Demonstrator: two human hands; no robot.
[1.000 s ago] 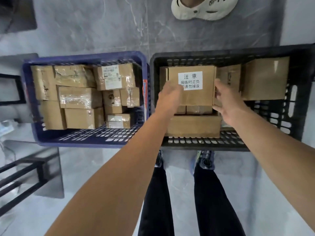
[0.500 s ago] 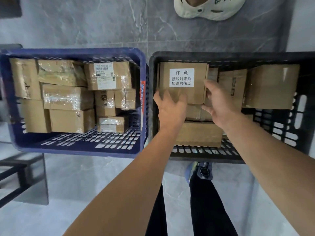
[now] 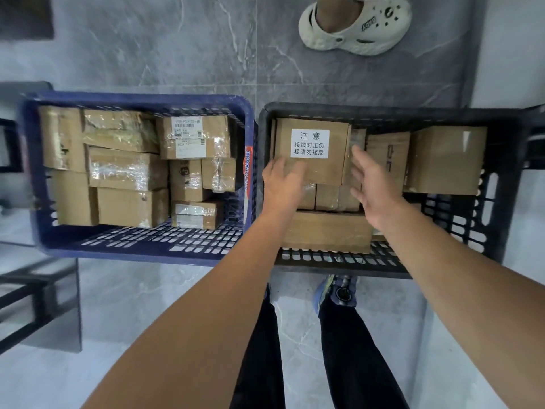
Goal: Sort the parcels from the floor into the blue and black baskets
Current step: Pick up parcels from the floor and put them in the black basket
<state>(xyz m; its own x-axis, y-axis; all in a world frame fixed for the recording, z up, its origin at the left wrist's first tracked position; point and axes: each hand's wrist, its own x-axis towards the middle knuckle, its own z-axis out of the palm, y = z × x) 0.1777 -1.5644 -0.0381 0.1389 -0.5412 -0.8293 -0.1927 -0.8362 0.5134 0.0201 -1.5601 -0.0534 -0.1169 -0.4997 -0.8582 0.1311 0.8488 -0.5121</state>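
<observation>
A blue basket [image 3: 141, 249] on the left holds several taped cardboard parcels. Beside it stands a black basket [image 3: 339, 261] with several plain cardboard parcels. At its back left corner lies a brown box with a white label [image 3: 324, 169], resting on smaller boxes. My left hand [image 3: 281, 187] lies with relaxed fingers against the box's near left corner. My right hand [image 3: 373, 184] hovers open just right of the box, fingers straight, not gripping it.
Grey marble-pattern floor surrounds the baskets. Another person's foot in a white clog [image 3: 354, 28] stands beyond the black basket. A dark metal frame [image 3: 32, 296] sits at the left edge. My legs and shoes [image 3: 336, 293] are just in front of the black basket.
The labelled box has gone from held between both hands to lying in the black basket's back left corner. Both hands have let go and drawn back toward me.
</observation>
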